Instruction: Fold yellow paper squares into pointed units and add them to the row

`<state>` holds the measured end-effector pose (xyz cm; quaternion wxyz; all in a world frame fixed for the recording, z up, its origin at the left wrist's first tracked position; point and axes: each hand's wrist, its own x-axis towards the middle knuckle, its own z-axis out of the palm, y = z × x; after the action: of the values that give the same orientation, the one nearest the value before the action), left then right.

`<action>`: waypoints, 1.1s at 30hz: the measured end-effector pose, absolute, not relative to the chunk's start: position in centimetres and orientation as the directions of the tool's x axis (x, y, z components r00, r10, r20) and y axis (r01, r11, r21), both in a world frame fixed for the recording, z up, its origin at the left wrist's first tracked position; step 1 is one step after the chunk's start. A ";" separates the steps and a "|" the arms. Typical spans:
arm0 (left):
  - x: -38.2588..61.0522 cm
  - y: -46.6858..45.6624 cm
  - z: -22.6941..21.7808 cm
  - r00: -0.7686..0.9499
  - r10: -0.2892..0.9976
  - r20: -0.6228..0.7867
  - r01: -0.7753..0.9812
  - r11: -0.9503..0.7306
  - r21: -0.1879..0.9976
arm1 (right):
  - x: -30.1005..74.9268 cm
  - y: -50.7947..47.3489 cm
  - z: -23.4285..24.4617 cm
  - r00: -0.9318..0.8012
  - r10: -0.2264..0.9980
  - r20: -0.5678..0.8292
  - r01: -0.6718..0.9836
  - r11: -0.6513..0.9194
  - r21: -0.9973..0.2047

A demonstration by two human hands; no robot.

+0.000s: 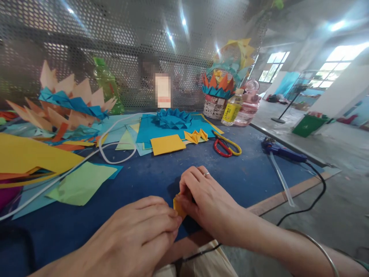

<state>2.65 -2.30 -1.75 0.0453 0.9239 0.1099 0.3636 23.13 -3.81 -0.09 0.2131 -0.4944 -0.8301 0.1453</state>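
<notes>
A small piece of yellow paper [179,207] is held between my two hands close to the table's front edge, mostly covered by the fingers. My left hand [144,227] is closed on its left side, fingertips pressed together. From the right, my right hand [201,192], with a ring on one finger, pinches the same paper. Beyond the hands lie a flat stack of yellow paper [168,144] and several folded yellow paper pieces [196,136]. Behind them, a folded blue paper ring [173,119] rests on blue sheets [145,129].
Scissors [226,146] and a glue gun [284,149] with a cord lie to the right. Bottles [232,107] and a paper-trimmed basket [215,105] stand behind. Left are a large folded-paper piece [69,100], green paper [83,184] and a white cable [66,173].
</notes>
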 end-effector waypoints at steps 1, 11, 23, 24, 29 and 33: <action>2.8 -2.4 -1.6 0.699 0.246 0.671 0.169 -0.969 0.178 | 23.0 -3.9 -0.2 -0.423 0.879 0.219 0.774 0.477 -0.417; 2.5 -2.9 0.8 0.752 0.267 0.603 0.175 -0.962 0.208 | 22.9 -3.4 -0.7 -0.445 0.852 0.276 0.796 0.518 -0.313; 2.3 -3.6 1.5 0.783 0.251 0.570 0.164 -0.966 0.200 | 23.2 -1.0 -1.0 -0.311 0.912 0.265 0.857 0.390 -0.336; 2.2 -3.6 1.5 0.781 0.253 0.571 0.164 -0.965 0.203 | 23.3 -0.9 -1.1 -0.305 0.914 0.266 0.858 0.385 -0.340; 2.4 -3.6 2.0 0.765 0.254 0.592 0.179 -0.967 0.183 | 23.6 -0.4 -1.3 -0.273 0.921 0.277 0.850 0.366 -0.378; 2.3 -3.7 2.4 0.770 0.229 0.595 0.174 -0.973 0.150 | 24.3 -0.4 -1.5 -0.269 0.916 0.298 0.817 0.381 -0.432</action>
<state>2.34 -3.72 2.39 0.0430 0.9398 0.1073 0.3216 24.26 -0.36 -1.48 0.2554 -0.5479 -0.7907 0.0965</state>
